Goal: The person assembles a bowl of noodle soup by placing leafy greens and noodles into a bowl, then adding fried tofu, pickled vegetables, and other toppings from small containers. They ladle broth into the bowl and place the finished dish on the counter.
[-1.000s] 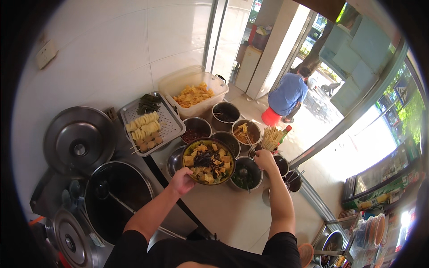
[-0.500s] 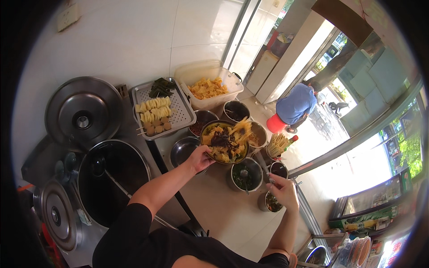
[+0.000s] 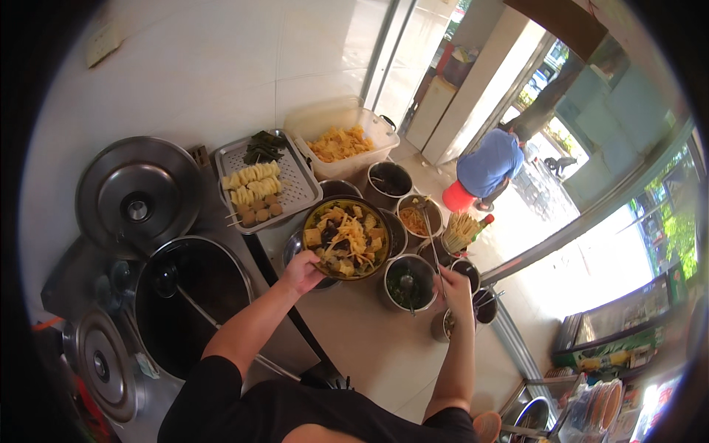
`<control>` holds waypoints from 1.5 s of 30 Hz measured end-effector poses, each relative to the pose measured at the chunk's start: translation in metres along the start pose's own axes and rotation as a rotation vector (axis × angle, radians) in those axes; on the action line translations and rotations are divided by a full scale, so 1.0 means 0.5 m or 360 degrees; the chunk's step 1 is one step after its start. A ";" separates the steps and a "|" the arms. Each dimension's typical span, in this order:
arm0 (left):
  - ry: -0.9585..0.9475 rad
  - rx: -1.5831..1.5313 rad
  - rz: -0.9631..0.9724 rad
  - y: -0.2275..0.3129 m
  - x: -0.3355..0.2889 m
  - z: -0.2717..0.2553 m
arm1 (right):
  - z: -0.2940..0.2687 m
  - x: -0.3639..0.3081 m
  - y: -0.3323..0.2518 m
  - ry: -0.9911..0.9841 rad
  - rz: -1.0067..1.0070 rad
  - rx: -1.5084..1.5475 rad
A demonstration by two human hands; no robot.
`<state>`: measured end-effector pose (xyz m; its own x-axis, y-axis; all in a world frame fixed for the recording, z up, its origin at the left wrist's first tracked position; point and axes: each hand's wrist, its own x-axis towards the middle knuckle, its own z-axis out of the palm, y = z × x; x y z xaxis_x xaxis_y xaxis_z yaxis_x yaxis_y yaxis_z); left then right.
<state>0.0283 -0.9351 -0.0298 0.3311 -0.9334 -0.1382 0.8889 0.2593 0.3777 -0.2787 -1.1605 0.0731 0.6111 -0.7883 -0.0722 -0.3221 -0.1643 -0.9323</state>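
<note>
In my left hand (image 3: 301, 273) is the near rim of a dark round bowl (image 3: 308, 235), fingers closed on it. Dark pieces, pale yellow chunks and a heap of yellow shreds (image 3: 346, 240) fill the bowl. My right hand (image 3: 455, 286) grips a long thin metal utensil (image 3: 432, 240). Its far end reaches a steel pot (image 3: 439, 221) holding similar yellow shreds; whether it ends in a spoon or tongs I cannot make out. Below the utensil stands a steel pot of chopped greens (image 3: 421, 297) with a ladle in it.
A perforated tray (image 3: 299, 193) of skewers and a plastic tub (image 3: 380, 140) of yellow crisp pieces stand at the back. On the left are a large dark-filled pot (image 3: 188, 306) with a ladle and two metal lids (image 3: 162, 173). Someone in blue (image 3: 487, 166) sits outside.
The bowl has moved left, and the blurred yellow shreds over its right edge now lie on top of its contents. The utensil has swung up to the pot of shreds.
</note>
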 end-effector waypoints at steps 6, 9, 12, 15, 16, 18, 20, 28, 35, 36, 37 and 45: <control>0.0057 -0.0086 -0.0028 0.024 -0.142 -0.017 | 0.039 0.254 0.109 -0.0200 -0.0350 -0.1728; -0.0031 -0.0072 -0.0029 0.036 -0.219 -0.008 | 0.075 0.236 0.116 0.0344 -0.0467 -0.1743; 0.0099 -0.0077 0.0032 0.033 -0.276 -0.009 | 0.102 0.152 0.088 0.0687 -0.0630 -0.1728; 0.0194 -0.0052 -0.0013 0.028 -0.299 -0.031 | 0.138 0.054 0.094 0.0227 -0.0001 -0.1826; 0.0171 -0.0067 -0.0045 0.025 -0.302 -0.040 | 0.141 0.038 0.101 0.0055 0.0116 -0.1952; 0.0237 -0.0057 -0.0088 0.021 -0.293 -0.055 | 0.140 0.028 0.117 -0.0125 0.0277 -0.2062; 0.0234 -0.0031 -0.0067 0.009 -0.278 -0.062 | 0.128 0.029 0.128 -0.0150 0.0395 -0.2083; 0.0174 0.0030 -0.0225 -0.023 -0.193 -0.055 | 0.104 -0.043 0.053 0.0524 -0.0011 -0.1102; 0.0289 0.0164 -0.0308 -0.053 -0.119 -0.071 | 0.250 0.175 0.058 0.0037 -0.0007 -0.1609; 0.0280 0.0174 -0.0303 -0.055 -0.111 -0.073 | 0.262 0.193 0.063 -0.0135 0.0052 -0.1771; 0.0315 0.0171 -0.0333 -0.057 -0.104 -0.075 | 0.266 0.202 0.068 -0.0175 -0.0030 -0.1690; 0.0314 0.0154 -0.0294 -0.070 -0.081 -0.068 | 0.174 0.208 0.065 -0.0363 0.0483 -0.0479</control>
<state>-0.0054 -0.8982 -0.0685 0.2299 -0.8938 -0.3850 0.9088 0.0556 0.4136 -0.1626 -1.1963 0.0044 0.5890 -0.6827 -0.4323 -0.6848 -0.1376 -0.7156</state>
